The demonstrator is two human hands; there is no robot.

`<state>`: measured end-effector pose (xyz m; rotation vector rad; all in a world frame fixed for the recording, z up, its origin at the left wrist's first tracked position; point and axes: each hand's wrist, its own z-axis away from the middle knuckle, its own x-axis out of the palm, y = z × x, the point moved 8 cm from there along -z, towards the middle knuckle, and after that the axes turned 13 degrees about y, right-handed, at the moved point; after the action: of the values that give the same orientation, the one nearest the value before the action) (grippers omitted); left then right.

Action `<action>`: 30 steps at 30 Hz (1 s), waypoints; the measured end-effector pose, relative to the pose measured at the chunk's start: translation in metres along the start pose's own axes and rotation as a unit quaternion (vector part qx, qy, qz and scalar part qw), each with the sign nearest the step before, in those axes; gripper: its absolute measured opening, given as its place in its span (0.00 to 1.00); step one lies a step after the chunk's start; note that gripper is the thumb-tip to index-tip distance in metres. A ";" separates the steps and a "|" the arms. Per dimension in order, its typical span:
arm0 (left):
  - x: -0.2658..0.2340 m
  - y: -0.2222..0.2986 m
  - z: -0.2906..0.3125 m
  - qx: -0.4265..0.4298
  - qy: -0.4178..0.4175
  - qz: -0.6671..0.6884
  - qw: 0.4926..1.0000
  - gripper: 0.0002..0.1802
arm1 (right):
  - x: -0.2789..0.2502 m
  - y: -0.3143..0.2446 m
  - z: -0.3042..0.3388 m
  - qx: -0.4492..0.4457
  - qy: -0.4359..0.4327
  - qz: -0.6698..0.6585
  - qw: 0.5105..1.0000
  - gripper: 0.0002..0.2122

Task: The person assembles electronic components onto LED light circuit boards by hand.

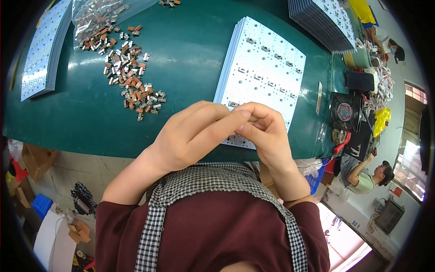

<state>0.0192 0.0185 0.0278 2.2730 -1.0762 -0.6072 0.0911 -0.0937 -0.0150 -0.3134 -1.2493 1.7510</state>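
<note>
My left hand [192, 133] and my right hand [267, 129] meet over the near edge of a stack of white circuit boards [258, 59]. Both are closed, with thumbs and fingertips pinched close together. Whatever lies between the fingertips is hidden. Rows of small metal-cased parts sit on the top board, and one such part [233, 104] shows just beyond my left fingers. Left of the boards, a loose pile of small brown and silver pinned components [131, 81] spreads over the green table [190, 59].
A clear plastic bag [97, 18] of the same components lies at the back left. More board stacks stand at far left [45, 52] and far right [324, 20]. A thin metal strip [319, 97] and a black fan [346, 111] are at right. Two people [366, 180] work beyond.
</note>
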 end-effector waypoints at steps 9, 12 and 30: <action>-0.001 0.038 0.010 0.162 0.015 -0.070 0.984 0.19 | 0.002 0.009 0.015 0.068 -0.045 -0.047 0.996 0.07; -0.014 0.023 0.010 0.050 -0.039 -0.113 0.992 0.24 | -0.021 -0.032 0.013 -0.220 0.090 0.307 0.922 0.07; -0.011 -0.020 0.040 -0.138 -0.233 -0.171 0.947 0.15 | -0.007 -0.047 0.014 -0.454 0.122 0.576 0.668 0.11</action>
<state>-0.0001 0.0267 -0.0132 2.1258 -0.7292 -1.3996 0.1106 -0.1053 0.0286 -2.2664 -1.7867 1.6683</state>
